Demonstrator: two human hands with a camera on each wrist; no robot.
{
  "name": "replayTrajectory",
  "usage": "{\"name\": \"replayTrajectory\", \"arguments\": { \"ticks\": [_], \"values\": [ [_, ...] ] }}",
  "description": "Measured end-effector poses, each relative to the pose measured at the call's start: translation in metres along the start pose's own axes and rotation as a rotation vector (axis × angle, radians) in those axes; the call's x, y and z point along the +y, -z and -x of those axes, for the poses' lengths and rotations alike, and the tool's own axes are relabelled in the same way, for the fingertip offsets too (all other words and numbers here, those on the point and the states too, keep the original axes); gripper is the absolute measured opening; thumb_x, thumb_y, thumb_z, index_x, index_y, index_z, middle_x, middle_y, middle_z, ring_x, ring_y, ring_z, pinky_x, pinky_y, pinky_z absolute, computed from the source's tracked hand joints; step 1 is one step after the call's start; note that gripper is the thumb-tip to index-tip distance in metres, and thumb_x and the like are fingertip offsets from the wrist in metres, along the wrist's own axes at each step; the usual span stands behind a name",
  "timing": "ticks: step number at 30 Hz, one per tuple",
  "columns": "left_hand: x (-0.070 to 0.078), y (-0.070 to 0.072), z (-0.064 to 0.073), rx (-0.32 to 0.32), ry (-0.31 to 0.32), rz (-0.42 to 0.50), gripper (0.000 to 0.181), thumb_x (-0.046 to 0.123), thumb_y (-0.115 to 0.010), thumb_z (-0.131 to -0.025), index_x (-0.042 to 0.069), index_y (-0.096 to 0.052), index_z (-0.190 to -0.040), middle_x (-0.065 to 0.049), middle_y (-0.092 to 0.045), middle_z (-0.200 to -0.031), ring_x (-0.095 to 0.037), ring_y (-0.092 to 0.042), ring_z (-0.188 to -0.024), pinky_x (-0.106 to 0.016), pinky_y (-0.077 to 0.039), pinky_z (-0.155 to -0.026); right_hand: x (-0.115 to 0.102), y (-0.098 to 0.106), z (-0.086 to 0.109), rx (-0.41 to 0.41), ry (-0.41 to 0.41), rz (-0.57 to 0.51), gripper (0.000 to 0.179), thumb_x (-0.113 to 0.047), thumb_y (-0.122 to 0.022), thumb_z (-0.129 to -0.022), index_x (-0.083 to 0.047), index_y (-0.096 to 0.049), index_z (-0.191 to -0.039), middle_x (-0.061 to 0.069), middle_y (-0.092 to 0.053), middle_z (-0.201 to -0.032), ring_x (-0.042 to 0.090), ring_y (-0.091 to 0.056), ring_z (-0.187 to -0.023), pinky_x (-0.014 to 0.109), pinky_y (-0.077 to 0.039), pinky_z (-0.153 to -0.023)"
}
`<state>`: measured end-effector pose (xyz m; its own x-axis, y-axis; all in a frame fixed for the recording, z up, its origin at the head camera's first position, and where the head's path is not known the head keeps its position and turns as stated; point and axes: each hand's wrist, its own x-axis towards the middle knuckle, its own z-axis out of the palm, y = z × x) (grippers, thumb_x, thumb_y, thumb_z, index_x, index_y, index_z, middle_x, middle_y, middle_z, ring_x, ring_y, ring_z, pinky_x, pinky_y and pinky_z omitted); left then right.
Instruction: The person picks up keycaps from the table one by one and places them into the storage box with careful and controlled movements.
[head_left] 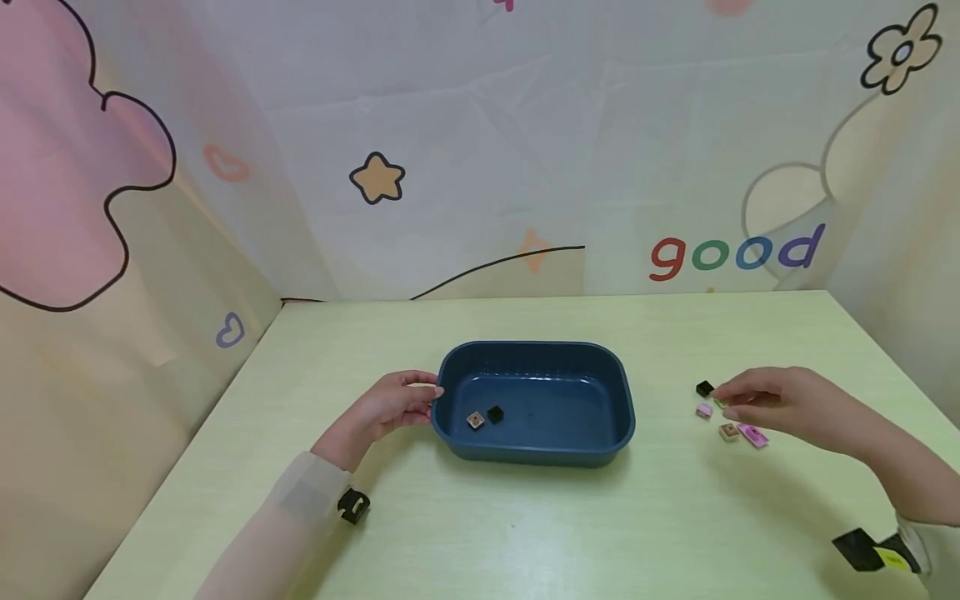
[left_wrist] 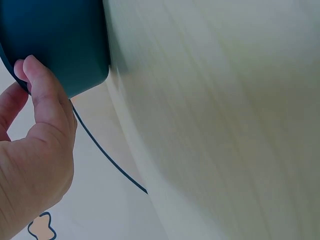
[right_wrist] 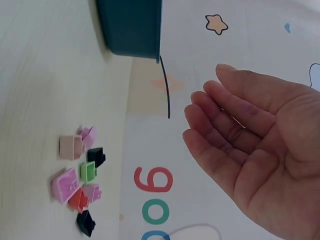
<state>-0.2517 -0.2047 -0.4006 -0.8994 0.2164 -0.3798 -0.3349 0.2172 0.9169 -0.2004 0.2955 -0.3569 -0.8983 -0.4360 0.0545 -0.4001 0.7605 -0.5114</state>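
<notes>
My left hand [head_left: 393, 404] grips the left rim of a dark blue plastic bin [head_left: 532, 456], thumb at the rim and fingers against the outer wall. Inside it, near the left, lie a tan block [head_left: 476, 421] and a black block [head_left: 496, 414]. To the right, my right hand [head_left: 787, 408] hovers over a loose cluster of small plastic blocks, its palm holding nothing in the right wrist view. That cluster has a large pink block [right_wrist: 65, 185], a tan block [right_wrist: 70, 147], a green block [right_wrist: 88, 172], a red block [right_wrist: 78, 200] and several others, black or pink.
Bin and blocks stand on a pale wooden-look table [head_left: 480, 533]. Behind it hangs a printed cloth backdrop [head_left: 480, 167] with a star and the word "good", and more cloth closes both sides. A black device [head_left: 353, 505] is strapped at my left wrist.
</notes>
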Motion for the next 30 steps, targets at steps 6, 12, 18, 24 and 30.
{"name": "replayTrajectory", "arguments": {
  "ticks": [6, 12, 18, 24, 30],
  "values": [
    [-0.002, 0.0, -0.001, -0.002, -0.009, 0.004, 0.036, 0.01, -0.059, -0.103, -0.006, -0.052, -0.133, 0.004, -0.067, -0.072, -0.006, -0.064, -0.062, -0.017, -0.058, -0.063, 0.011, 0.001, 0.01, 0.035, -0.02, 0.021, 0.026, -0.007, -0.075, -0.09, 0.002, -0.074, -0.115, -0.001, -0.077, -0.104, -0.02, -0.056, -0.086, 0.013, -0.057, -0.071],
    [-0.003, 0.001, -0.001, -0.005, -0.013, 0.008, 0.035, 0.01, -0.059, -0.103, -0.006, -0.052, -0.133, 0.004, -0.067, -0.072, -0.006, -0.064, -0.062, -0.017, -0.059, -0.064, 0.018, 0.0, 0.015, 0.021, -0.06, 0.02, 0.026, -0.003, -0.074, -0.09, 0.007, -0.073, -0.115, 0.022, -0.075, -0.109, -0.02, -0.054, -0.084, 0.013, -0.057, -0.07],
    [-0.002, 0.001, -0.001, -0.009, -0.011, 0.01, 0.036, 0.01, -0.059, -0.103, -0.006, -0.051, -0.134, 0.004, -0.068, -0.072, -0.006, -0.065, -0.062, -0.017, -0.059, -0.063, 0.026, -0.001, 0.02, 0.004, -0.138, 0.056, 0.022, -0.007, -0.073, -0.092, 0.005, -0.073, -0.111, 0.017, -0.076, -0.104, -0.02, -0.052, -0.081, 0.015, -0.055, -0.068],
    [-0.003, 0.001, -0.002, -0.015, -0.01, 0.012, 0.038, 0.01, -0.059, -0.103, -0.006, -0.05, -0.135, 0.004, -0.068, -0.073, -0.006, -0.065, -0.062, -0.016, -0.058, -0.062, 0.039, -0.004, 0.02, -0.038, -0.224, 0.146, 0.03, -0.012, -0.073, -0.092, 0.011, -0.071, -0.11, 0.011, -0.074, -0.093, 0.005, -0.06, -0.079, 0.022, -0.05, -0.063],
    [-0.002, 0.001, -0.002, -0.004, -0.004, 0.005, 0.036, 0.011, -0.059, -0.103, -0.005, -0.051, -0.134, 0.004, -0.068, -0.072, -0.007, -0.065, -0.062, -0.017, -0.058, -0.062, 0.049, -0.01, 0.019, -0.064, -0.24, 0.199, 0.031, -0.014, -0.074, -0.09, 0.013, -0.071, -0.106, 0.011, -0.073, -0.089, 0.013, -0.058, -0.078, 0.024, -0.048, -0.064]
  ]
}}
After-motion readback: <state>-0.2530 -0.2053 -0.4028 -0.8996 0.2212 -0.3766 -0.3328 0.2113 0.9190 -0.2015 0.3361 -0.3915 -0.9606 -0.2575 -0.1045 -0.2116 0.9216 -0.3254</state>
